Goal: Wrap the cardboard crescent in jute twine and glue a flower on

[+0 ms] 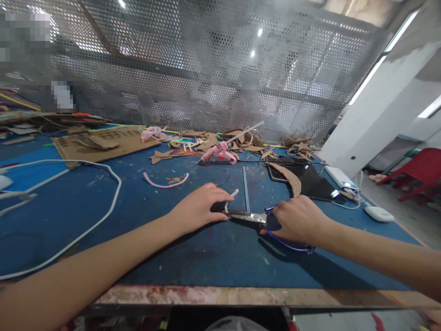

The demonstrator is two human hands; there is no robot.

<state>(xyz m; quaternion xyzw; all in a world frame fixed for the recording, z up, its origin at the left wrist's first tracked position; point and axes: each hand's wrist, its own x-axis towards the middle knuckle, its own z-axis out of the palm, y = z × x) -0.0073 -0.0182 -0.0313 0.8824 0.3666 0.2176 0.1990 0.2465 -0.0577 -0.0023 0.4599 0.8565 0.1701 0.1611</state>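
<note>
My right hand (299,220) is wrapped around the blue handles of a pair of scissors (257,217). Their metal blades point left, toward my other hand. Thumb and fingers of my left hand (198,207) pinch a short, bent white strip (231,196) right at the blade tips. Exactly how the blades meet the strip is hard to make out. Just beyond the scissors lies a straight pale strip (245,188), and farther left a curved pinkish strip (166,185) rests on the blue tabletop (206,262).
Behind my hands stand a pink glue gun (220,152) with a glue stick in it and cardboard scraps (206,140). A curved cardboard piece (289,177) leans over a dark tablet (315,184) at right, near a white case (379,213). A white cable (115,193) loops at left.
</note>
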